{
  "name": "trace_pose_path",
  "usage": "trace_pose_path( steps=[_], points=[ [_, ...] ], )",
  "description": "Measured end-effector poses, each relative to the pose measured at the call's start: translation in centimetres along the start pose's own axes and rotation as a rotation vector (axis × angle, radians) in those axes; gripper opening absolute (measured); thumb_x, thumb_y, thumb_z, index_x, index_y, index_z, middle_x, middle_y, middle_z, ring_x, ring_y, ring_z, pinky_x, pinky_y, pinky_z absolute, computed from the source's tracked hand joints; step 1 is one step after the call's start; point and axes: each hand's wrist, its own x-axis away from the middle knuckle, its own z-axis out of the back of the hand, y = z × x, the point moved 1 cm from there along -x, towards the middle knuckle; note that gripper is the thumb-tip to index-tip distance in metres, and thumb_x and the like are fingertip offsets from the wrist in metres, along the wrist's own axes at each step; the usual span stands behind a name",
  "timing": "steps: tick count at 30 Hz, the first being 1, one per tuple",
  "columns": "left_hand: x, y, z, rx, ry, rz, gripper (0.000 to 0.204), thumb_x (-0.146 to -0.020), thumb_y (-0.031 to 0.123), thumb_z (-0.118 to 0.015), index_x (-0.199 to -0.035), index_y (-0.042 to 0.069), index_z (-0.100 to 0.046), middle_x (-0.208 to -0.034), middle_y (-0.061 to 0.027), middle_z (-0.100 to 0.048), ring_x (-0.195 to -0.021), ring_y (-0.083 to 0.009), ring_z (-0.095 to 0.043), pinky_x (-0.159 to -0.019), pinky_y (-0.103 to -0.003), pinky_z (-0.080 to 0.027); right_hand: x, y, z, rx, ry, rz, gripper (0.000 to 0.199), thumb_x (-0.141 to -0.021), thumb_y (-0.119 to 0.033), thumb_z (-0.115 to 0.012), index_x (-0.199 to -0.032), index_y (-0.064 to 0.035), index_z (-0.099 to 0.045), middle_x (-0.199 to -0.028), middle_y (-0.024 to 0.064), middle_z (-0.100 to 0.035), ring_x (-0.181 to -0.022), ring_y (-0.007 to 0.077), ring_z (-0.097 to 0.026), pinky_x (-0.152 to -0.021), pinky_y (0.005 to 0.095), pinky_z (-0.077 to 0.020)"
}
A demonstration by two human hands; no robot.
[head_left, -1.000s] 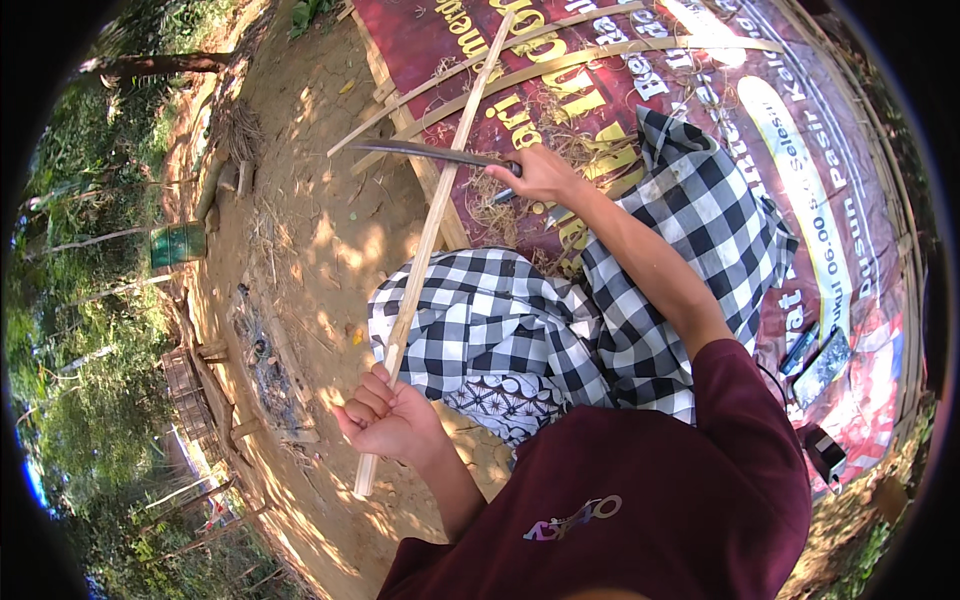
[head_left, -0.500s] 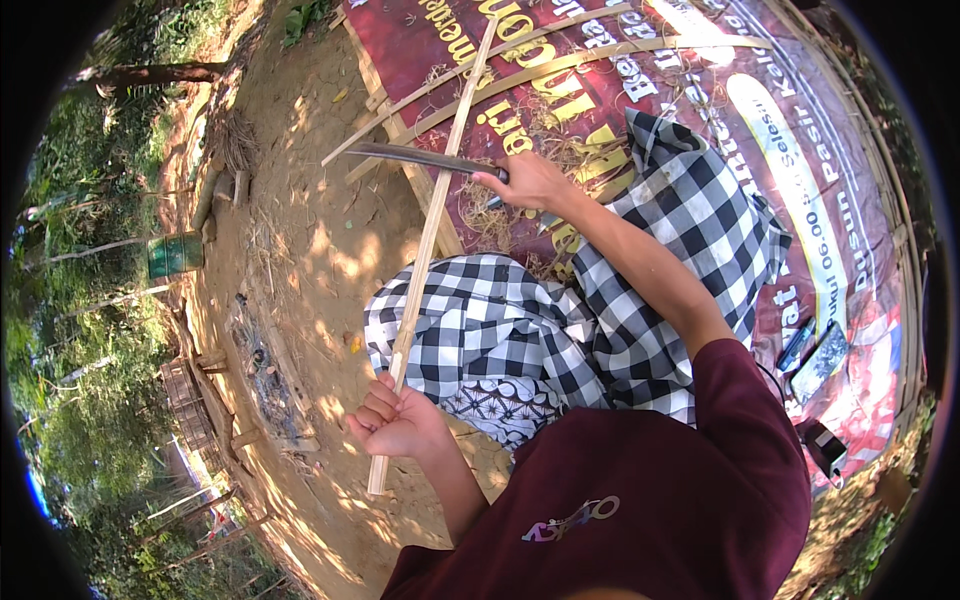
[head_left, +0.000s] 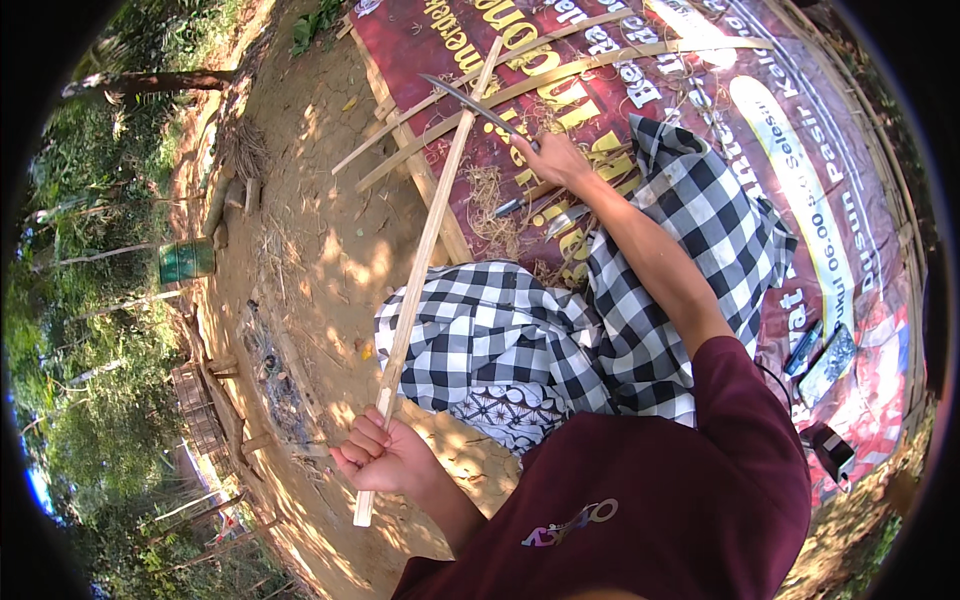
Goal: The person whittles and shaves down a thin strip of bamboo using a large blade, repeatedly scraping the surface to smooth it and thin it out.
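My left hand is closed around the near end of a long, pale bamboo strip. The strip slants away from me, passing over a leg covered in black-and-white checked cloth. Out in front, my right hand grips the handle of a long-bladed knife. Its dark blade crosses the strip near the far end, pointing up and left. Whether the edge touches the strip is hard to tell.
Two more bamboo strips lie on a dark red printed banner, among curly shavings. Another blade rests by my right forearm. A phone and a small black object sit at the right. Bare earth extends left.
My right hand and the knife have moved away from me along the strip, the blade now tilting more upward. My left hand has drawn the strip slightly nearer and to the left.
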Motion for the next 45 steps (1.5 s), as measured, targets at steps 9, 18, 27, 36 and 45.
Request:
trace_pose_path(
  steps=[9, 18, 27, 36, 45],
  points=[
    [-3.7, 0.9, 0.3, 0.07, -0.103, 0.037, 0.05, -0.098, 0.024, -0.035, -0.052, 0.019, -0.018, -0.048, 0.0031, -0.01, -0.048, -0.0123, -0.015, -0.062, -0.032, -0.03, 9.2, -7.8, -2.1, 0.067, -0.23, 0.687, 0.067, -0.086, -0.065, -0.047, -0.075, -0.0019, -0.067, -0.053, 0.0181, -0.055, -0.056, 0.0367, -0.061, -0.057, 0.048, -0.0499],
    [-3.0, -1.2, 1.8, 0.002, 0.076, 0.046, 0.049, -0.097, 0.023, -0.031, -0.051, 0.018, -0.016, -0.048, 0.0026, -0.01, -0.047, -0.0126, -0.015, -0.058, -0.031, -0.028, 3.0, -2.1, -2.0, -0.025, -0.143, 0.006, 0.078, -0.086, -0.07, -0.042, -0.071, 0.0023, -0.066, -0.056, 0.0158, -0.059, -0.06, 0.0329, -0.063, -0.061, 0.045, -0.0512],
    [-2.6, -0.1, 1.2, 0.085, 0.144, 0.031, 0.046, -0.095, 0.021, -0.029, -0.051, 0.019, -0.015, -0.046, 0.0015, -0.01, -0.046, -0.0137, -0.014, -0.057, -0.032, -0.028, 8.4, -6.8, -2.2, 0.267, -0.232, 0.809, 0.066, -0.086, -0.067, -0.045, -0.076, -0.0047, -0.065, -0.058, 0.0169, -0.06, -0.061, 0.0378, -0.063, -0.059, 0.048, -0.0504],
    [-2.6, 2.4, 2.2, 0.04, 0.054, -0.016, 0.048, -0.097, 0.022, -0.028, -0.05, 0.017, -0.019, -0.045, 0.0016, -0.011, -0.045, -0.0129, -0.014, -0.056, -0.031, -0.026, 1.3, -1.7, -0.7, 0.155, 0.015, 0.086, 0.074, -0.088, -0.065, -0.044, -0.076, 0.0035, -0.068, -0.064, 0.0241, -0.062, -0.068, 0.0392, -0.065, -0.064, 0.0468, -0.0511],
    [-3.4, 3.9, 0.1, 0.076, 0.002, 0.0, 0.049, -0.1, 0.023, -0.026, -0.052, 0.017, -0.02, -0.045, 0.0, -0.014, -0.046, -0.0141, -0.016, -0.059, -0.033, -0.028, 9.6, -8.1, -3.5, -0.014, -0.206, 0.542, 0.059, -0.087, -0.056, -0.053, -0.08, 0.0006, -0.066, -0.056, 0.0189, -0.06, -0.06, 0.0385, -0.063, -0.061, 0.0453, -0.0518]
  ],
)
